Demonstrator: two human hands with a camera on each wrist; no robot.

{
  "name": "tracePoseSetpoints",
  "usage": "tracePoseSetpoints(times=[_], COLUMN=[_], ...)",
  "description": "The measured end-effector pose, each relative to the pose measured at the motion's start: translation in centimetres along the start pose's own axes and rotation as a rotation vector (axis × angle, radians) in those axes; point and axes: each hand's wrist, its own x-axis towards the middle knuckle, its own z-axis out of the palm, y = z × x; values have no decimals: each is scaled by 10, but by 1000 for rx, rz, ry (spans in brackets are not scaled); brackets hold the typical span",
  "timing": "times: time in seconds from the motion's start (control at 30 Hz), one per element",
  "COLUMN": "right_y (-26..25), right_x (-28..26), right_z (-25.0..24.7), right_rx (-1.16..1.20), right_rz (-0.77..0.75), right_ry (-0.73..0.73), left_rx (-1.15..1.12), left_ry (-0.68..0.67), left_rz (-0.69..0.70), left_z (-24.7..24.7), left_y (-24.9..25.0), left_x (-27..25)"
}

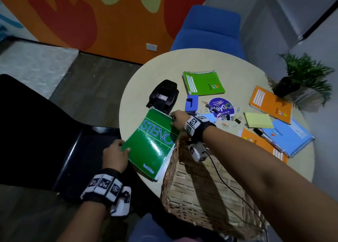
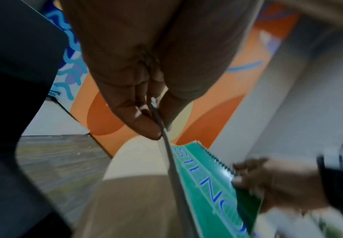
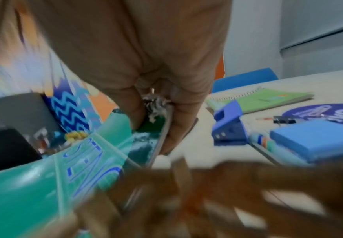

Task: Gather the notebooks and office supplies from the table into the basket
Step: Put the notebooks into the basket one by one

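Behind the round pale surface (image 1: 139, 80) I see an orange painted wall and a blue chair (image 1: 208, 27). My left hand (image 1: 115, 155) pinches the lower left corner of the green steno notebook (image 1: 153, 144), thumb on the cover and fingers underneath; my right hand (image 1: 178, 118) pinches the top right corner at the spiral binding. The notebook is held tilted over the near left edge of the surface, its long axis running from the near right up toward the far left, spiral end away from me, right edge against the rim of the woven basket (image 1: 201, 186). The cover reads "STENO" in blue outline letters, with a small word near the bottom corner that I cannot read for sure. On the surface I count four more spiral notebooks: one light green (image 1: 203, 83), two orange (image 1: 270, 104) (image 1: 259, 143) and one light blue (image 1: 290, 137); the green and the far orange ones carry "SPIRAL". A black hole punch (image 1: 164, 93) sits just beyond the steno notebook, a blue punch (image 1: 191, 102) beside it. There is one yellow sticky pad (image 1: 257, 120), one blue pad (image 1: 208, 117), a purple round sticker (image 1: 222, 107) partly reading "ayGO", one black marker (image 1: 263, 134), scattered paper clips, and at least two black binder clips. A potted plant (image 1: 303, 77) stands at the far right.
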Motion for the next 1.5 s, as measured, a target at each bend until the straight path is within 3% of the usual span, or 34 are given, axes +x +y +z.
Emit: tracePoseSetpoints(times=[0.07,0.13,0.27,0.43,0.53,0.67,0.77,0.9,1.0,1.13,1.27,1.5], right_y=[-1,3,38,98,113,110,105,96,93,93,95,108], right_x=[-19,-41,-91,-137,-153,-154,-151,-155,-161,-167,-173,-175], right_z=[-18,-43,-78,-52,-14,25,39,43,45,51,66,67], right_rx=[185,404,638,476,463,398,206,-264,-423,-393,-377,-315], right_rz=[-38,-77,-132,-56,-42,43,79,37,-24,-128,-110,-116], right_ry=[111,216,283,130,124,134,225,250,255,259,-17,-125], left_rx=[-91,-200,-303,74,298,498,659,788,725,869,1074,985], left_ry=[98,115,-88,-464,-585,-591,-530,-406,-508,-673,-781,-750], left_rz=[68,115,205,359,432,397,395,515,687,780,742,804], left_z=[-27,-53,-66,-2,37,55,56,56,67,85,99,100], left_y=[7,16,48,71,64,61,71,89,91,89,83,84], left_x=[-8,-20,-55,-99,-111,-112,-120,-131,-132,-134,-130,-130])
